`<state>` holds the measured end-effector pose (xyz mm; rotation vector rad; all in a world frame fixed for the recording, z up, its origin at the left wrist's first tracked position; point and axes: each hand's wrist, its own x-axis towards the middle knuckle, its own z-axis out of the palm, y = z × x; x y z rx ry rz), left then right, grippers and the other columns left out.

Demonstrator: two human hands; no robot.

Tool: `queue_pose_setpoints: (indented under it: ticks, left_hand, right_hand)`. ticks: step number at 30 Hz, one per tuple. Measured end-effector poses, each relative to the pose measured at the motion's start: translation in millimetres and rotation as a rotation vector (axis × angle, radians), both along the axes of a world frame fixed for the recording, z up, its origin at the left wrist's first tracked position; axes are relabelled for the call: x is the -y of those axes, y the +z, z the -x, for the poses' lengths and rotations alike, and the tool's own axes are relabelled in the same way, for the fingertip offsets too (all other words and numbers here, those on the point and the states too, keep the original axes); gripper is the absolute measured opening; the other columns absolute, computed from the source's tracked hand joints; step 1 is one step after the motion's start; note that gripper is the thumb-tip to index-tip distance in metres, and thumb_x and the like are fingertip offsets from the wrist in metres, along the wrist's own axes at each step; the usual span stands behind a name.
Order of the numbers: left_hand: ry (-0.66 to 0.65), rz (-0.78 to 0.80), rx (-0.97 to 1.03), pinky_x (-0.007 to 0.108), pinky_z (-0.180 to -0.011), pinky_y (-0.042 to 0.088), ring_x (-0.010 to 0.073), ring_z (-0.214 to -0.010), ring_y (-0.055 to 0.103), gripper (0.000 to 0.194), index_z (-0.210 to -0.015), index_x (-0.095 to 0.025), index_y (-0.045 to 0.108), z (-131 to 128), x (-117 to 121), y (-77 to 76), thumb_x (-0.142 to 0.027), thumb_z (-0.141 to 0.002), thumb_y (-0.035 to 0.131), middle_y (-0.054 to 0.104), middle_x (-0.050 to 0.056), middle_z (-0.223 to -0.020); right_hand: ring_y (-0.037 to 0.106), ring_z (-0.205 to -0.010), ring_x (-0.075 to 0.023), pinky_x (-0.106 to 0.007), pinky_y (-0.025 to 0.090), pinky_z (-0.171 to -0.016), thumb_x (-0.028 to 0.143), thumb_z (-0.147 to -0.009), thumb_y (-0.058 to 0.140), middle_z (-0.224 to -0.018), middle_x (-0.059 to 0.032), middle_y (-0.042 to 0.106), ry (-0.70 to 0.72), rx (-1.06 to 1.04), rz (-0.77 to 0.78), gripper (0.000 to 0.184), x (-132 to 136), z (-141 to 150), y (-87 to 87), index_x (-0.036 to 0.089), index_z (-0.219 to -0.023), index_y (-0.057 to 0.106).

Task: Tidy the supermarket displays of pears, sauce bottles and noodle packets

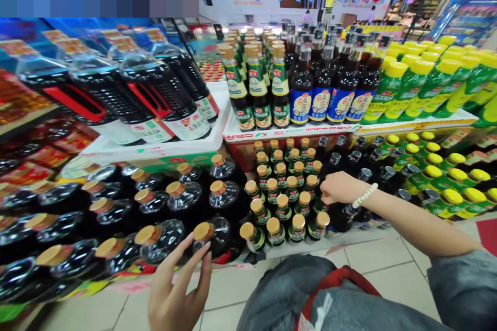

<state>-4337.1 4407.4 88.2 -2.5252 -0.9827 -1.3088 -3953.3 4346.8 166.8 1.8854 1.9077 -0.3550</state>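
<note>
The left hand (180, 284) is held with its fingers spread and slightly bent, their tips placed at the tan cap (202, 231) of a large dark bottle (220, 235), which is stood by the front edge of the lower shelf (134, 285). The right hand (340, 189) is curled between small tan-capped bottles (282, 212) and dark-capped bottles (341, 220); whether anything is pinched cannot be told. Blue-labelled bottles (301, 95) are lined along the upper shelf's (267, 134) front edge.

Jugs (190, 201) at left, bottles (283, 212) beside them at right, ledges (221, 101) behind both, upper jugs (163, 98) and upper bottles (280, 90) on those
</note>
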Motion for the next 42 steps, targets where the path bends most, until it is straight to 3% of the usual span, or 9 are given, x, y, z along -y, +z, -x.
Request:
queue_pose_setpoints:
  ticks: [7, 11, 15, 17, 21, 26, 29, 37, 42]
  left_hand:
    - [-0.051, 0.032, -0.04, 0.045, -0.098, 0.055, 0.0302, -0.111, 0.068, 0.043, -0.114, -0.019, 0.071, -27, 8, -0.5, -0.001, -0.076, 0.078, 0.066, 0.017, -0.132]
    - [-0.057, 0.016, -0.058, 0.044, -0.098, 0.055, 0.0289, -0.109, 0.069, 0.044, -0.115, -0.02, 0.071, -38, 12, -0.3, -0.002, -0.075, 0.079, 0.067, 0.016, -0.131]
    - [-0.082, 0.004, -0.051, 0.044, -0.098, 0.054, 0.0287, -0.111, 0.068, 0.042, -0.114, -0.02, 0.071, -49, 16, 0.5, -0.003, -0.077, 0.078, 0.066, 0.016, -0.131]
    - [-0.087, 0.006, -0.054, 0.044, -0.097, 0.055, 0.0289, -0.11, 0.067, 0.04, -0.113, -0.019, 0.071, -53, 20, 0.2, -0.003, -0.077, 0.078, 0.066, 0.017, -0.13]
    - [-0.066, -0.016, -0.055, 0.042, -0.094, 0.055, 0.0287, -0.107, 0.068, 0.039, -0.112, -0.017, 0.07, -50, 27, -0.5, -0.003, -0.077, 0.078, 0.067, 0.018, -0.127]
    - [-0.032, -0.016, -0.037, 0.041, -0.092, 0.056, 0.0285, -0.107, 0.068, 0.038, -0.111, -0.018, 0.07, -33, 32, -2.7, -0.002, -0.077, 0.077, 0.067, 0.018, -0.126]
    - [-0.001, -0.015, -0.027, 0.041, -0.093, 0.056, 0.0278, -0.106, 0.069, 0.038, -0.112, -0.019, 0.07, -22, 32, -6.0, -0.003, -0.078, 0.077, 0.067, 0.017, -0.127]
    - [0.054, 0.008, -0.006, 0.042, -0.094, 0.056, 0.0269, -0.106, 0.069, 0.041, -0.114, -0.021, 0.07, -1, 28, -14.2, -0.003, -0.078, 0.077, 0.067, 0.015, -0.129]
    - [0.067, 0.022, -0.015, 0.042, -0.092, 0.056, 0.0276, -0.107, 0.069, 0.04, -0.114, -0.022, 0.07, 8, 23, -17.9, -0.004, -0.079, 0.076, 0.067, 0.015, -0.129]
  right_hand:
    - [0.072, -0.096, -0.0302, -0.031, 0.048, -0.073, 0.033, -0.097, 0.057, -0.093, -0.0205, 0.075, 0.007, -0.027, -0.035, 0.031, 11, -5, -6.3, 0.009, -0.093, 0.077]
    - [0.071, -0.094, -0.0284, -0.03, 0.047, -0.072, 0.049, -0.101, 0.052, -0.098, -0.0178, 0.074, -0.021, -0.066, -0.204, 0.043, 17, -19, 18.7, 0.011, -0.105, 0.071]
    - [0.07, -0.091, -0.0274, -0.031, 0.046, -0.072, 0.041, -0.106, 0.042, -0.097, -0.0156, 0.074, -0.139, 0.016, -0.467, 0.037, 8, -28, 41.3, 0.013, -0.114, 0.065]
    - [0.071, -0.092, -0.0292, -0.033, 0.048, -0.073, 0.04, -0.103, 0.048, -0.098, -0.016, 0.074, -0.1, 0.031, -0.433, 0.034, -2, -27, 35.4, 0.013, -0.114, 0.066]
    - [0.071, -0.1, -0.0333, -0.034, 0.052, -0.076, 0.053, -0.084, 0.073, -0.105, -0.0193, 0.074, 0.052, -0.014, -0.171, 0.05, -24, -17, -2.6, 0.013, -0.115, 0.068]
    - [0.071, -0.103, -0.0327, -0.035, 0.052, -0.081, 0.048, -0.093, 0.063, -0.101, -0.0212, 0.075, 0.098, 0.003, -0.134, 0.041, -41, -12, -30.3, 0.01, -0.102, 0.075]
    - [0.072, -0.098, -0.0327, -0.035, 0.052, -0.079, 0.04, -0.087, 0.069, -0.094, -0.019, 0.076, 0.143, 0.005, -0.113, 0.031, -49, -13, -27.5, 0.011, -0.094, 0.077]
    - [0.072, -0.096, -0.0317, -0.033, 0.051, -0.075, 0.042, -0.081, 0.074, -0.101, -0.019, 0.075, 0.124, 0.031, -0.059, 0.033, -59, -8, -19.3, 0.012, -0.095, 0.078]
    - [0.071, -0.098, -0.032, -0.035, 0.051, -0.078, 0.042, -0.086, 0.073, -0.103, -0.0175, 0.074, 0.114, 0.067, -0.128, 0.032, -63, 0, 9.2, 0.016, -0.104, 0.077]
